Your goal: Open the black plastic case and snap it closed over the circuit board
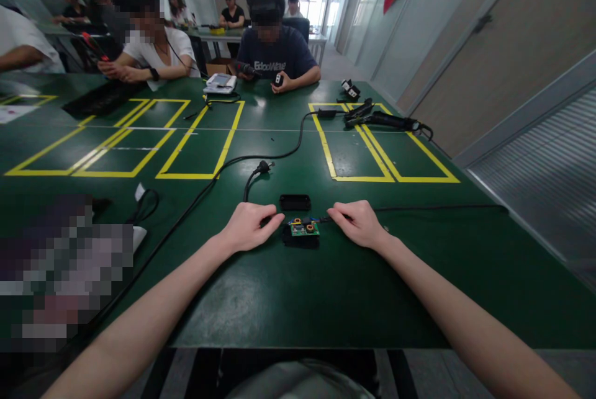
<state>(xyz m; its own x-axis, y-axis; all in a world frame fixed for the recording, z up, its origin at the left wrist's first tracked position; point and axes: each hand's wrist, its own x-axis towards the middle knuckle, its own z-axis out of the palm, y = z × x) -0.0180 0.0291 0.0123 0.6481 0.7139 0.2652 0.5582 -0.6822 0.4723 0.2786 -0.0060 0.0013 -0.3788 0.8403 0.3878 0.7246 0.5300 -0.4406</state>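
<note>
A small green circuit board with copper-coloured coils rests on a black case half between my hands. Just behind it lies the other black case half, a shallow open shell. My left hand is closed at the board's left side, around the end of the black cord whose plug lies beyond it. To the right of the board, my right hand is closed by the thin wires; a black cable runs off to the right behind it. The fingertips of both hands are partly hidden.
A long black cable crosses the green table. Black tool-like parts lie at the back right, near yellow tape outlines. A white device stands at the far edge. Several people work beyond. Blurred items lie at the left.
</note>
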